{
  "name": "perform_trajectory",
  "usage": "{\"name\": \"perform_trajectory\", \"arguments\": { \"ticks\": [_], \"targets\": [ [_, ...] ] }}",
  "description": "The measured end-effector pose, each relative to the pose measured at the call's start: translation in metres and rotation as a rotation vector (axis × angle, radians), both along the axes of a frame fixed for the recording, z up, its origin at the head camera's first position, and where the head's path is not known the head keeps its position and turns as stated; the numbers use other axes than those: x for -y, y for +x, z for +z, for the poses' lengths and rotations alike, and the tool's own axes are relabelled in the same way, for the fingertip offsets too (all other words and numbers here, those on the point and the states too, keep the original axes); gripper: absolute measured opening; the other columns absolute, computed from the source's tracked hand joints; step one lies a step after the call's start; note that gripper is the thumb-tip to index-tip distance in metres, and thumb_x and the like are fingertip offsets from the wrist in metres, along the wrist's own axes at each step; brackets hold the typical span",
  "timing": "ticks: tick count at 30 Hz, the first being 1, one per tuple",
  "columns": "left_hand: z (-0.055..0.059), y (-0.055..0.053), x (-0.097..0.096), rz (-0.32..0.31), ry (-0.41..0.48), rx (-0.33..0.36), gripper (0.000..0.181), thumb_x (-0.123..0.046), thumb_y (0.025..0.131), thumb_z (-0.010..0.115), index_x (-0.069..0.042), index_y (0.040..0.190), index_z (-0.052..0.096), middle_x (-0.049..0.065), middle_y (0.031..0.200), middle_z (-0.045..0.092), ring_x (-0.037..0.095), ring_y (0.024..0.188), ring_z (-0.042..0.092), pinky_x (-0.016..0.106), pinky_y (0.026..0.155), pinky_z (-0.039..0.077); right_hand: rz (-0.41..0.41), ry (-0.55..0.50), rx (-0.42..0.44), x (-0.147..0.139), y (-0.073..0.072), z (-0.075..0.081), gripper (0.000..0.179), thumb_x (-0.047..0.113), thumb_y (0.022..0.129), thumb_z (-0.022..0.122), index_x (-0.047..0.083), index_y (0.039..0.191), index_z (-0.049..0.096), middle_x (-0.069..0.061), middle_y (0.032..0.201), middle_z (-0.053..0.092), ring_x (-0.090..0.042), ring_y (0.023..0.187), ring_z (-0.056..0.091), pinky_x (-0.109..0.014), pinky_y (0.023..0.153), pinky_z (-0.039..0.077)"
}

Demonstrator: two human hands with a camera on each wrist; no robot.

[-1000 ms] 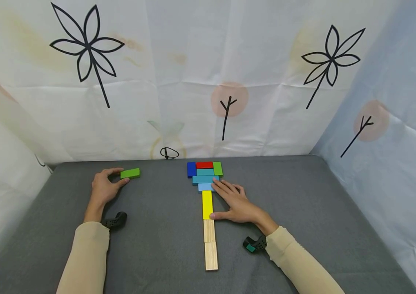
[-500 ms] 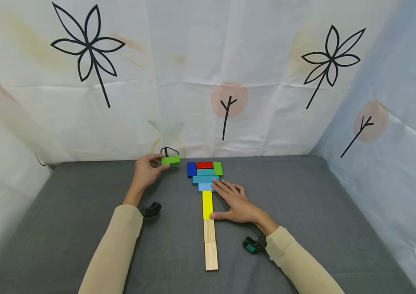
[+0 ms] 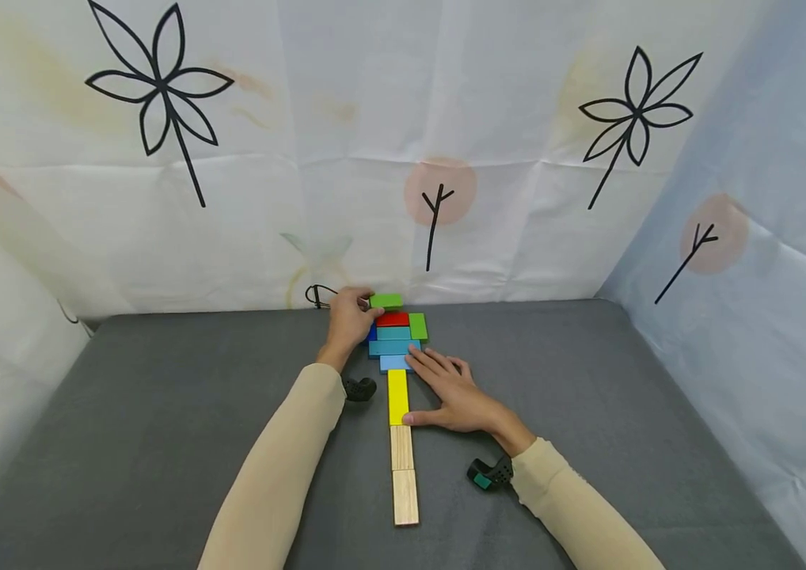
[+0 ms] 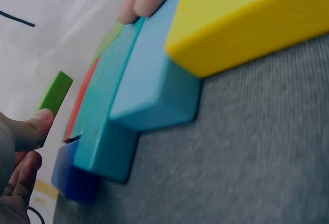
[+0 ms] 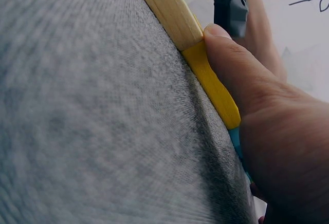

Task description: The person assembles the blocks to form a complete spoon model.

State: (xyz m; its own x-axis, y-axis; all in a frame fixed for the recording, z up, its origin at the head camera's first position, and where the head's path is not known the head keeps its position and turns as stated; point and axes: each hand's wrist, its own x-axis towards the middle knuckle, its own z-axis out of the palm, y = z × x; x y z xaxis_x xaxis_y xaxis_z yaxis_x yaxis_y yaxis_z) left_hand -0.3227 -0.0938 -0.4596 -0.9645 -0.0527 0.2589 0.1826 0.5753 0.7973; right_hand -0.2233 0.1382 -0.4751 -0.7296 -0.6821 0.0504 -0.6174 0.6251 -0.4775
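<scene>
My left hand (image 3: 349, 323) pinches a light green block (image 3: 385, 302) at its left end, close beyond the red block (image 3: 393, 319) at the far end of a flat block layout. In the left wrist view the green block (image 4: 56, 93) tilts between thumb and fingers. My right hand (image 3: 456, 396) lies with spread, straight fingers along the layout's right side. Its fingertips touch the blue blocks (image 3: 394, 347), and its thumb touches the yellow block (image 3: 398, 396). Another green block (image 3: 418, 326) sits right of the red one. The dark blue block (image 4: 72, 172) is partly hidden by my left hand in the head view.
Two plain wooden blocks (image 3: 404, 495) continue the line toward me below the yellow one. Grey cloth (image 3: 161, 427) covers the table. A white printed curtain (image 3: 346, 198) stands right behind its far edge. Black wrist cameras (image 3: 492, 473) sit under both wrists.
My left hand has carried the light green block rightward from the table's left side to the layout's far end. The right hand has stayed in place. The head view has shifted slightly.
</scene>
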Motion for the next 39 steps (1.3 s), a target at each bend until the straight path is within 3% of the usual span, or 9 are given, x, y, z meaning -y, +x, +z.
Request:
{"name": "perform_trajectory", "arguments": {
  "ticks": [5, 21, 32, 36, 39],
  "targets": [
    [-0.002, -0.002, -0.007, 0.015, 0.008, 0.005, 0.038, -0.005, 0.09, 0.078, 0.0, 0.126, 0.07, 0.021, 0.122, 0.061, 0.034, 0.105, 0.062, 0.044, 0.088, 0.055, -0.002, 0.002, -0.004, 0.001, 0.0, 0.001, 0.097, 0.049, 0.092, 0.073, 0.01, 0.163, 0.019, -0.005, 0.17, 0.011, -0.032, 0.155, 0.01, -0.06, 0.114, 0.01],
    [-0.002, -0.007, -0.013, 0.0, -0.117, 0.042, 0.037, -0.009, 0.091, 0.077, -0.002, 0.127, 0.07, 0.019, 0.127, 0.063, 0.034, 0.114, 0.061, 0.045, 0.096, 0.051, 0.005, -0.007, -0.003, -0.002, 0.001, 0.002, 0.096, 0.046, 0.092, 0.073, 0.008, 0.163, 0.02, -0.007, 0.17, 0.011, -0.034, 0.154, 0.011, -0.062, 0.113, 0.01],
    [0.002, -0.005, -0.012, -0.002, -0.266, 0.098, 0.038, -0.019, 0.097, 0.07, -0.004, 0.132, 0.068, 0.016, 0.13, 0.064, 0.038, 0.123, 0.051, 0.052, 0.107, 0.037, 0.014, -0.008, -0.018, -0.001, -0.003, 0.001, 0.096, 0.048, 0.093, 0.072, 0.008, 0.163, 0.021, -0.007, 0.17, 0.011, -0.036, 0.154, 0.012, -0.062, 0.113, 0.01],
    [0.0, -0.002, -0.011, -0.004, -0.262, 0.099, 0.039, -0.023, 0.1, 0.066, -0.007, 0.135, 0.066, 0.014, 0.13, 0.065, 0.037, 0.124, 0.049, 0.053, 0.106, 0.036, 0.013, -0.001, -0.011, -0.001, -0.002, 0.001, 0.096, 0.048, 0.093, 0.072, 0.009, 0.163, 0.02, -0.005, 0.17, 0.01, -0.035, 0.154, 0.012, -0.062, 0.114, 0.01],
    [-0.001, 0.006, -0.006, -0.006, -0.217, 0.06, 0.039, -0.023, 0.1, 0.065, -0.007, 0.135, 0.066, 0.014, 0.131, 0.064, 0.038, 0.127, 0.048, 0.056, 0.107, 0.034, 0.011, 0.003, -0.014, -0.002, -0.001, 0.001, 0.096, 0.049, 0.092, 0.072, 0.008, 0.163, 0.02, -0.007, 0.17, 0.011, -0.036, 0.154, 0.012, -0.062, 0.113, 0.01]
  ]
}}
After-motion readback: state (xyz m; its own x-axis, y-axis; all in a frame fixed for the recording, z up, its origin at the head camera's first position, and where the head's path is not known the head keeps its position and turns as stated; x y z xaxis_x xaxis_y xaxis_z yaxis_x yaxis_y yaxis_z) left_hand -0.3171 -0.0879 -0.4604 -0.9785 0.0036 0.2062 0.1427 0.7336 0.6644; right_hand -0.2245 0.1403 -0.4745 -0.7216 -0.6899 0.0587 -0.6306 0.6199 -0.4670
